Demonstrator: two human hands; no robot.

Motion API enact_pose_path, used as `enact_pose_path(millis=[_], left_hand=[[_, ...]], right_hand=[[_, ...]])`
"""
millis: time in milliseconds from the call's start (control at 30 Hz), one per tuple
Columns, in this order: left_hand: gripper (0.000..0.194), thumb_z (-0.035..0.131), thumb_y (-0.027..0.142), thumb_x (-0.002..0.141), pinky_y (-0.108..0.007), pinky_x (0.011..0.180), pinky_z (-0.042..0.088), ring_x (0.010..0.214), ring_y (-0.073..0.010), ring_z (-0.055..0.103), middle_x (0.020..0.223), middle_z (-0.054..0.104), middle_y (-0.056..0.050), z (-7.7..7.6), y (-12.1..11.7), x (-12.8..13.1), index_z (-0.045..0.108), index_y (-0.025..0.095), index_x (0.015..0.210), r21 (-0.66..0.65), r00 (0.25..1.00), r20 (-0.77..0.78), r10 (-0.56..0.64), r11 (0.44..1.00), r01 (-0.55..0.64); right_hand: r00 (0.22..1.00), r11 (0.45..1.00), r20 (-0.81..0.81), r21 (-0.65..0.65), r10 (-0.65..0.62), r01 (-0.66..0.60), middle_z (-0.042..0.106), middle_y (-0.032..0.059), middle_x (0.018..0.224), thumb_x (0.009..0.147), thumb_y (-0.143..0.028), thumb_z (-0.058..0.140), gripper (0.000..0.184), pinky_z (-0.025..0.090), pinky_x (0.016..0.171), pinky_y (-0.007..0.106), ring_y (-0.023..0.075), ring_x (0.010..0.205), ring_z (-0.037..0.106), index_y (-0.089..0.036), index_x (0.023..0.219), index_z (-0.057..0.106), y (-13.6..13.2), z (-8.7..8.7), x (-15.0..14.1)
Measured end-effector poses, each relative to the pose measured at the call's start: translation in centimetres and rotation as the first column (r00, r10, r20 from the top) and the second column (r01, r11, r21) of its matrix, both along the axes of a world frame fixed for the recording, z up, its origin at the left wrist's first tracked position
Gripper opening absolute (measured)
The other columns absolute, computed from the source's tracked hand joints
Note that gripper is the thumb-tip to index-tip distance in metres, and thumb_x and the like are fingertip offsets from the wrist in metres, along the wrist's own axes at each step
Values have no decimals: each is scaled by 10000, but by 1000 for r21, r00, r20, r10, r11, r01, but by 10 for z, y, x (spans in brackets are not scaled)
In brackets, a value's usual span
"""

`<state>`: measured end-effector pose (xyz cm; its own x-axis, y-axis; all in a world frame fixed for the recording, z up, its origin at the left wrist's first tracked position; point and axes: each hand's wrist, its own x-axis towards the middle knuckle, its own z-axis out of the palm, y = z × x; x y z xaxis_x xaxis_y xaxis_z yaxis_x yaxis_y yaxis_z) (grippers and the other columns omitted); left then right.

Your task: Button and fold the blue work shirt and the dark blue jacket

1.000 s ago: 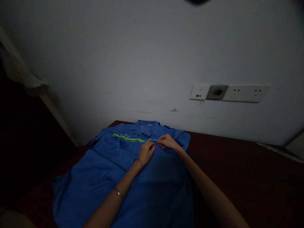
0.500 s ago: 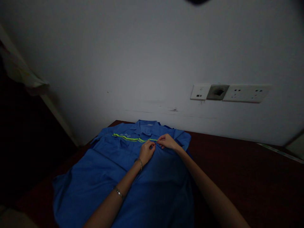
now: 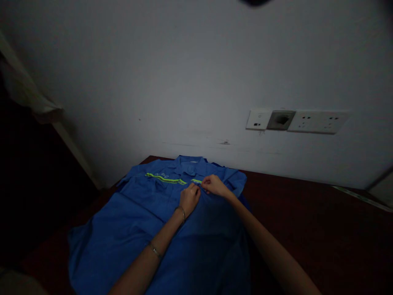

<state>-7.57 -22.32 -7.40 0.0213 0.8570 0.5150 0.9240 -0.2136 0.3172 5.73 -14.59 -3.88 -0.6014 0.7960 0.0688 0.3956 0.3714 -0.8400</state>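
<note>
While shirt (image 3: 123,221) lies on bench (image 3: 307,213), long axis me-to-wall (image 3: 184,82), my R fingers (image 3: 205,187) pinch its front nr stripe (image 3: 162,178); L fingers (image 3: 193,189) curled just beside, grip unclear. Both hands equally nr.

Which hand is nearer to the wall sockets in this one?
Right. The right hand is at the chest of the blue shirt, below and left of the wall sockets; the left hand is beside it, farther left.
</note>
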Motion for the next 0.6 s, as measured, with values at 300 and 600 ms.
enact_pose_path(millis=[300, 600], left_hand=[[203, 414, 202, 843, -221, 630, 390, 690, -124, 556, 780, 582, -28, -2, 1, -2, 608, 178, 786, 21, 999, -29, 26, 999, -25], [194, 424, 182, 831, -222, 635, 411, 679, -124, 556, 763, 585, -36, -1, 1, -2, 609, 165, 775, 83, 999, 43, 2, 997, -5]], right_hand=[[998, 999, -46, -10, -34, 34, 630, 22, 605, 699, -176, 513, 131, 420, 416, 143, 87, 470, 555, -102, 710, 620, -2, -2, -2], [988, 989, -125, -125, -90, 75, 582, -8, 571, 714, -170, 517, 86, 432, 407, 147, 63, 426, 523, -111, 704, 579, -3, -3, -5]])
